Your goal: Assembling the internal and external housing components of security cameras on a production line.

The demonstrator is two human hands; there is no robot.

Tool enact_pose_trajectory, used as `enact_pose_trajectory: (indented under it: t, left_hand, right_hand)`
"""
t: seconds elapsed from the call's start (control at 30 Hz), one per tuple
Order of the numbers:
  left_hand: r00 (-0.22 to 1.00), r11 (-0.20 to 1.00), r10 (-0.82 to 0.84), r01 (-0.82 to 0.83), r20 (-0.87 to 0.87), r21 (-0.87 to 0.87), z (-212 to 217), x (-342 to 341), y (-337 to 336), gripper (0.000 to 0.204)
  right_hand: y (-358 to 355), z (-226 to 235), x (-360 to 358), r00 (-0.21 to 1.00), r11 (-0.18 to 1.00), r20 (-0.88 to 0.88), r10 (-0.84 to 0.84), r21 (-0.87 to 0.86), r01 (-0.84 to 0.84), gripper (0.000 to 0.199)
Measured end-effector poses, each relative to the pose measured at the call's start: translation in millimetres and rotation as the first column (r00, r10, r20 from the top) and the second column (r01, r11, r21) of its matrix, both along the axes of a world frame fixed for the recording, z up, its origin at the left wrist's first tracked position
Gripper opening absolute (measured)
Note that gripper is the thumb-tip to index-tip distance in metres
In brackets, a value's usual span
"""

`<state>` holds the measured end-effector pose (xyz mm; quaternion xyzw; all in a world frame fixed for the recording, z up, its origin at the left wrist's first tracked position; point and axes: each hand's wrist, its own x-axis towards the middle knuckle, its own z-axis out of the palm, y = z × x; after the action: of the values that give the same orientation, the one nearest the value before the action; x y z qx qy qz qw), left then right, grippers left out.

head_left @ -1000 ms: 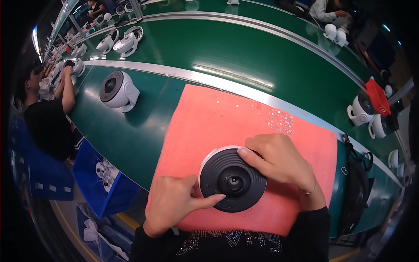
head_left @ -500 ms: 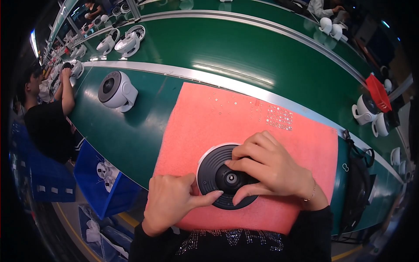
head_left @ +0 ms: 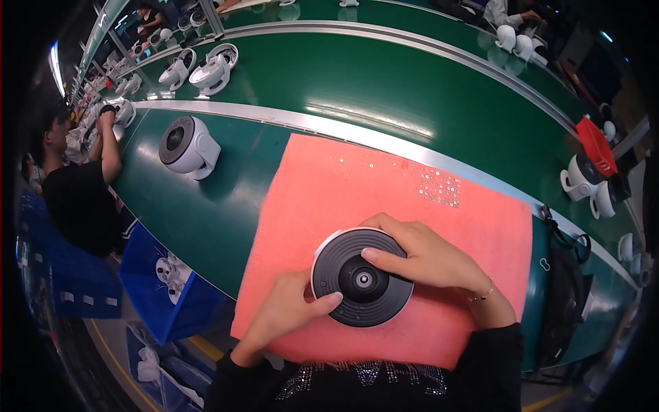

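A round white device with a dark grey ringed face and a lens-like centre (head_left: 364, 311) lies face up on a pink foam mat (head_left: 322, 178) in front of me. My left hand (head_left: 285, 305) grips its lower left edge, thumb resting on the grey face and the other fingers partly hidden beside the rim. From the upper right, my right hand (head_left: 429, 257) clasps the rim. Its thumb presses the face close to the centre, and its remaining fingers curl over the far edge. Small metal screws (head_left: 439, 187) stand in rows at the mat's far right.
A similar white device (head_left: 199, 147) on a bracket stands left of the mat. Beyond runs a green conveyor belt (head_left: 343, 75) carrying more white units. A black bag (head_left: 563, 295) lies at the right, a blue bin (head_left: 154, 302) below left. A co-worker (head_left: 79, 185) sits at the left.
My right hand's fingers have moved off the face to the far rim, its thumb now near the centre. My left hand has shifted slightly right, and its thumb is a little higher.
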<state>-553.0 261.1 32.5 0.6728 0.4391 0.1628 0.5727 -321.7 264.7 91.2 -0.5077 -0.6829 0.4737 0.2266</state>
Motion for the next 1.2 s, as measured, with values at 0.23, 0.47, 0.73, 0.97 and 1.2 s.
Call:
enact_pose_trajectory:
  t: [0.23,0.47,0.73,0.97,1.2]
  left_hand:
    - [0.935,0.927,-0.003,-0.131,0.354,0.353,21.0,8.7,1.5,0.089]
    - [0.95,0.898,-0.096,-0.047,0.298,0.437,44.5,9.0,38.5,0.089]
    - [0.556,0.998,-0.064,0.033,0.828,0.055,30.0,22.5,117.2,0.074]
    - [0.389,0.907,0.421,-0.179,0.819,-0.381,21.0,84.2,109.6,0.073]
    - [0.262,0.937,0.327,-0.213,0.908,-0.276,3.5,79.5,138.5,0.074]
  right_hand:
    - [-5.1,9.0,-17.0,0.998,0.964,-0.01,-0.065,0.257,0.065,0.067]
    - [12.5,7.8,-14.0,0.968,0.818,-0.135,-0.212,0.517,0.252,0.075]
    - [22.9,23.6,-22.0,0.923,0.825,-0.349,-0.161,0.466,0.32,0.099]
    - [38.0,0.2,-38.2,0.861,0.62,-0.266,-0.434,0.606,0.499,0.096]
    - [58.9,2.6,-42.1,0.887,0.73,-0.294,-0.355,0.505,0.46,0.098]
